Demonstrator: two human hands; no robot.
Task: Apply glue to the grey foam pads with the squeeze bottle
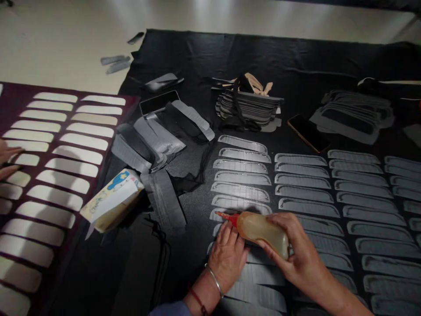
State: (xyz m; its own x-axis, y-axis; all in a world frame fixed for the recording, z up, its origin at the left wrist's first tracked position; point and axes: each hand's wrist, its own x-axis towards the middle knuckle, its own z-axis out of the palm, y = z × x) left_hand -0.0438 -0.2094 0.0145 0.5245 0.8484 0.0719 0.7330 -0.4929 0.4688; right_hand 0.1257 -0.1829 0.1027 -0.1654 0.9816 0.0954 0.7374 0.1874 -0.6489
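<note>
My right hand (pixel 297 254) is closed around a soft amber glue bottle (pixel 263 230) with a red nozzle (pixel 226 216). The nozzle tip points left and touches a grey curved strip piece (pixel 219 213) on the black cloth (pixel 197 57). My left hand (pixel 226 256) lies flat, fingers together, pressing down on the strips just below the nozzle. It wears a thin metal bangle and a red thread at the wrist. Rows of the same grey strips (pixel 329 188) fill the cloth to the right.
A stack of grey pieces (pixel 248 107) and another stack (pixel 355 114) lie at the back, with two phones (pixel 307 131) (pixel 158 102) near them. Loose grey pieces (pixel 154 140) and a yellowish packet (pixel 112 199) lie left. Another person's fingers (pixel 8 160) touch pale strips (pixel 66 153) on a maroon sheet.
</note>
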